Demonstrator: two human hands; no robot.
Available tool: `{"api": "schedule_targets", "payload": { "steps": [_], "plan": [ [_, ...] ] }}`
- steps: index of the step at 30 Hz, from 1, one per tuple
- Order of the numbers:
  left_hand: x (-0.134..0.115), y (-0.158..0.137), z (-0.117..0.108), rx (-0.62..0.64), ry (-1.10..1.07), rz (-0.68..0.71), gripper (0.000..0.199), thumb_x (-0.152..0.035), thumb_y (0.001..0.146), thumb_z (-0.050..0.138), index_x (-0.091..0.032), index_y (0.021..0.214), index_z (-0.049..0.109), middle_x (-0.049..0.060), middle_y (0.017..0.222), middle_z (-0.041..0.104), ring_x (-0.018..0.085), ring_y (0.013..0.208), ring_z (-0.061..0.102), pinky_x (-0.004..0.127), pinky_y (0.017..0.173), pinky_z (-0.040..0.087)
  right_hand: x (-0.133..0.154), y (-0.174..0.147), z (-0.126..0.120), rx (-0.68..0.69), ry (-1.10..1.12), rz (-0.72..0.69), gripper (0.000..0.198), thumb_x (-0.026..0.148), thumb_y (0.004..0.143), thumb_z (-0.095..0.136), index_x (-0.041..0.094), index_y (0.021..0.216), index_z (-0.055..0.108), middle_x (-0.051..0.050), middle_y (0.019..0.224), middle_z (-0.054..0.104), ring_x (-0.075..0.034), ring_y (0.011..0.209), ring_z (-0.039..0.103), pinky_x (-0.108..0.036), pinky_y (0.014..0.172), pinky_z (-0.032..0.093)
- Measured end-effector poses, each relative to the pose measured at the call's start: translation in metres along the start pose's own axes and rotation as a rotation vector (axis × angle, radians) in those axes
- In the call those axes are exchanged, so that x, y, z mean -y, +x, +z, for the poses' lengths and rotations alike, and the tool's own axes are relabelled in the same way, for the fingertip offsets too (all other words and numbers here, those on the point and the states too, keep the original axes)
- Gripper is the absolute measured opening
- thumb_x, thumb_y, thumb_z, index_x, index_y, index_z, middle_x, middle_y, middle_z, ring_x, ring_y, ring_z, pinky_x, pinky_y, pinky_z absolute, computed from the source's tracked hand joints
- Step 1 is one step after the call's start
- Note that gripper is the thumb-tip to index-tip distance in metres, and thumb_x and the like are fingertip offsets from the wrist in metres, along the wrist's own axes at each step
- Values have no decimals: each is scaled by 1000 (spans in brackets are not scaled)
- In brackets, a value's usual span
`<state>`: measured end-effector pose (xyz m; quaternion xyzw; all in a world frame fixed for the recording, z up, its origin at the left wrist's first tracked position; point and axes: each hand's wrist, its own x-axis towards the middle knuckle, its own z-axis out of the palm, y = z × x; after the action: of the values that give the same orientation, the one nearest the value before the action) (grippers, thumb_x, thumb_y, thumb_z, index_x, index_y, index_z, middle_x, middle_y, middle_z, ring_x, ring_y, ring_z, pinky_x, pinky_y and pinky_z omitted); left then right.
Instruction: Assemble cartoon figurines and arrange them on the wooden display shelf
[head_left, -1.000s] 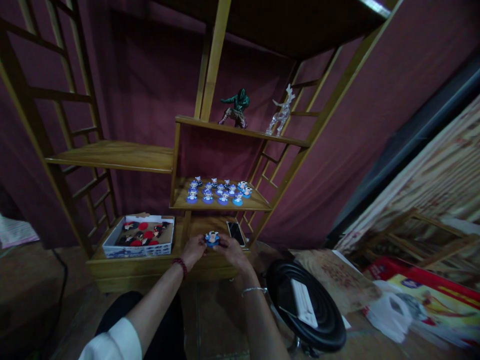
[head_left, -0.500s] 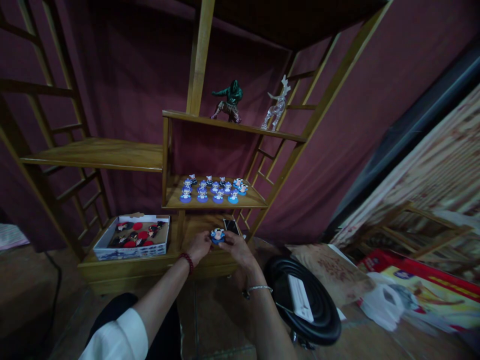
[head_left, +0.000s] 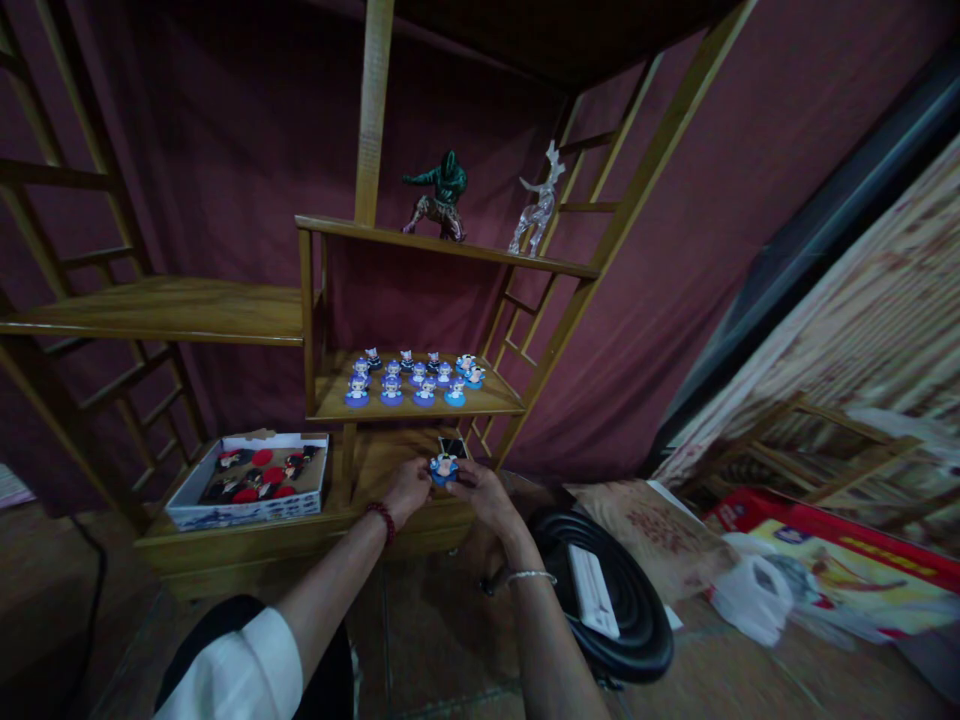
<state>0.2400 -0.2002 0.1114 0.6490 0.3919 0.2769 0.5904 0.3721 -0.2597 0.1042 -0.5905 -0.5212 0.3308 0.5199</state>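
Between my two hands is a small figurine (head_left: 444,468) on a blue base, with a white and blue body. My left hand (head_left: 409,489) grips its left side with closed fingers. The fingers of my right hand (head_left: 484,493) are closed on its right side. Above it, on the small middle shelf (head_left: 487,402), stand several similar figurines in rows: purple-based ones such as this figurine (head_left: 391,389) in front, dark ones (head_left: 406,360) at the back, and blue-and-white ones (head_left: 473,376) on the right.
An open box (head_left: 247,513) holding red and black figurines sits on the low wooden ledge at left. A dark phone-like object (head_left: 452,448) lies behind my hands. A green crouching statue (head_left: 442,195) and a clear deer (head_left: 537,212) stand higher up. A round black stool (head_left: 637,610) is at right.
My hands and the figurine have shifted slightly right relative to the shelf. The camera view has turned a little, so the shelf appears further left. Both hands keep their hold.
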Motion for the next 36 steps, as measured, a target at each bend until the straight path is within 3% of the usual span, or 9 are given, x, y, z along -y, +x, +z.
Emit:
{"api": "schedule_targets", "payload": {
  "steps": [6, 12, 25, 36],
  "plan": [
    [-6, 9, 11, 19, -15, -10, 20, -6, 70, 41, -11, 77, 59, 1, 62, 55, 7, 50, 49, 16, 45, 39, -3, 2, -13, -24, 5, -1, 33, 25, 56, 65, 19, 88, 59, -4, 91, 64, -20, 86, 57, -36, 82, 42],
    [-16, 16, 21, 47, -16, -26, 24, -7, 71, 43, -12, 88, 60, 2, 64, 59, 8, 52, 50, 17, 46, 39, 1, 3, -26, -10, 11, -8, 32, 26, 57, 65, 19, 87, 59, -3, 89, 64, -19, 86, 58, -36, 83, 42],
    [-33, 29, 36, 122, 1, 1, 30, -4, 70, 39, -11, 92, 59, 2, 60, 60, 8, 51, 53, 17, 46, 39, 11, 7, -51, -41, -52, -16, 41, 33, 57, 67, 17, 93, 59, -4, 87, 64, -19, 83, 58, -35, 80, 43],
    [-55, 36, 48, 152, 24, 31, 28, -4, 73, 37, -9, 90, 57, 5, 72, 60, 8, 52, 54, 17, 46, 40, 23, 11, -70, -17, 16, -43, 40, 33, 58, 67, 17, 94, 57, -4, 86, 65, -19, 82, 59, -34, 79, 44]
  ]
}}
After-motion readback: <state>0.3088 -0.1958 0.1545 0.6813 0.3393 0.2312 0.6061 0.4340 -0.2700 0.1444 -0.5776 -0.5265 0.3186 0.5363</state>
